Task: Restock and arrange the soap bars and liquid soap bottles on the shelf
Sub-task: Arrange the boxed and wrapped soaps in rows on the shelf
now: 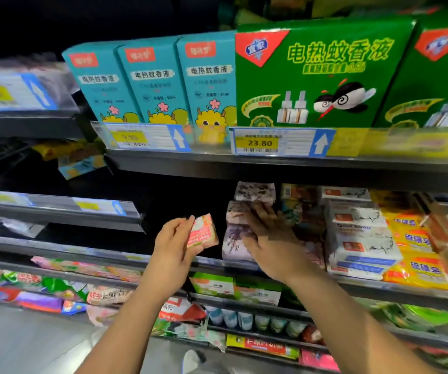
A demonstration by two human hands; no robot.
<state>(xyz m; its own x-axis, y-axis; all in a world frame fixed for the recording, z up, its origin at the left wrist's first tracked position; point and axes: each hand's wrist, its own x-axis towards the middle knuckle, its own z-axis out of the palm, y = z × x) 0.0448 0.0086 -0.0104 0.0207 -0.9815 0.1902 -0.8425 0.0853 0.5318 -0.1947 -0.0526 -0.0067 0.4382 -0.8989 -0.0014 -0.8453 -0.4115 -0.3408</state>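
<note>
Step in hand: restocking the soap shelf. By my reading, one bar is being brought in while the neighbouring stack is steadied.
Left hand point(173, 244): fingers and thumb curled round a pink bar point(203, 231), held tilted in the air in front of the shelf point(109, 256), not yet set down.
Right hand point(268, 238): fingers straight and spread, pressed flat against the lavender bars point(234, 237). It grips nothing.
Where the bar goes: probably the dark gap point(185, 201) just left of the lavender stack, the only free spot I can see on that level.
Next move calls for: sliding the pink bar in upright and square to the edge, just beside the lavender stack, which likely needs holding so it does not topple into the gap.
Count, pink bars: one, in the left hand.
Count, lavender bars: three or four stacked; the blur stops me being sure.
Count, white boxes point(360, 238): several piled, uncountable.
Count, yellow packs point(412, 255): at least two.
Count, liquid soap bottles: none I can pick out.
Shelf above: three teal boxes point(152, 79), two green boxes point(317, 74).
</note>
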